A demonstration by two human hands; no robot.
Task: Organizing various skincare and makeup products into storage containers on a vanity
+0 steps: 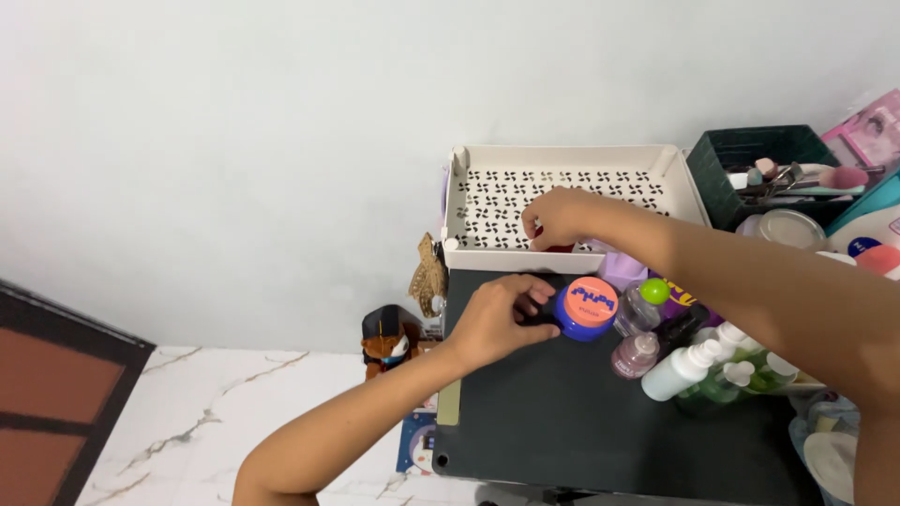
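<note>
Left hand (497, 319) down on the dark counter (562, 422), fingers curled against the side of a blue jar with an orange-pink lid (586, 307), touching it from the left; a full clamp on it cannot be told. Right hand (555, 217) reaching across from the right, fingertips pinched together on a small red thing (560, 247) at the front rim of the white perforated tray (469, 211); thing mostly hidden under the fingers, kind not clear.

Just right of the jar, crowded close: a clear bottle with a green round cap (647, 302), a small pinkish bottle (636, 354), a lilac container (621, 269) behind, then a white spray bottle (682, 369) and green pump bottles (727, 379). Right forearm passing over this cluster, covering part of it.

Further out: a dark green basket (712, 173) of brushes and sponges right of the tray, a round lidded tub (792, 228) beside it. Left of the counter, a small teddy bear in a dark cap (386, 339) against the white wall, marbled floor (187, 412) below.
</note>
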